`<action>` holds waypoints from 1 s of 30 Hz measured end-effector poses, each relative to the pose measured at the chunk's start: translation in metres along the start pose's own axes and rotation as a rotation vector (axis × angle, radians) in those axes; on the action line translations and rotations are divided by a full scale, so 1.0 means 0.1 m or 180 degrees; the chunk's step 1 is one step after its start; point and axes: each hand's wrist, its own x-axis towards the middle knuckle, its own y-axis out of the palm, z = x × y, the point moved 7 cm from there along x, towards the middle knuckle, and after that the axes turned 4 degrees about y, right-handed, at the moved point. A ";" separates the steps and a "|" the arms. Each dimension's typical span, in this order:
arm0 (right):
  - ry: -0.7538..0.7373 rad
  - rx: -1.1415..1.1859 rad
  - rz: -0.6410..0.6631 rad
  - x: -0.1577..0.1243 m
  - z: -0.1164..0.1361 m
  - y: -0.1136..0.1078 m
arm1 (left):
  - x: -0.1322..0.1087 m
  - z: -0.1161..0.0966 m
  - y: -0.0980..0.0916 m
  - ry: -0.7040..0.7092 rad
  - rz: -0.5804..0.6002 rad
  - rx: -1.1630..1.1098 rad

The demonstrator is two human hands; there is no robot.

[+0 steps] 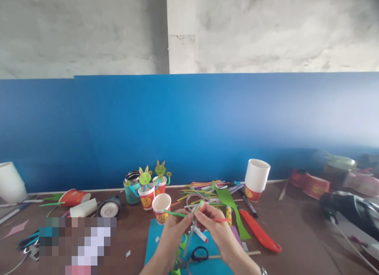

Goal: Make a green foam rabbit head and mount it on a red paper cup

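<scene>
My left hand (175, 226) and my right hand (209, 220) meet above the blue sheet (152, 239), fingers closed in pinches. A thin green straw (176, 213) sticks out leftward from my left fingertips. On the other side, a red straw (222, 219) juts from my right hand. A small green and red piece (201, 206) shows at my right fingertips; its kind is unclear. A greyish, see-through strip (189, 240) hangs below the fingers. Scissors with black handles (200, 253) and a white marker (201, 234) lie beneath the hands.
Paper cups with green animal faces (146, 196) and a plain-topped paper cup (161, 206) stand left. Behind lie several straws and pens (207, 190). Right are a green paper strip (232, 206), a red knife-shaped tool (260, 231) and stacked cups (257, 178).
</scene>
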 end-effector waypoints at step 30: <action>-0.0008 -0.1150 0.0818 0.00 -0.30 0.16 | -0.19 -0.26 0.09 0.0782 0.0391 0.2574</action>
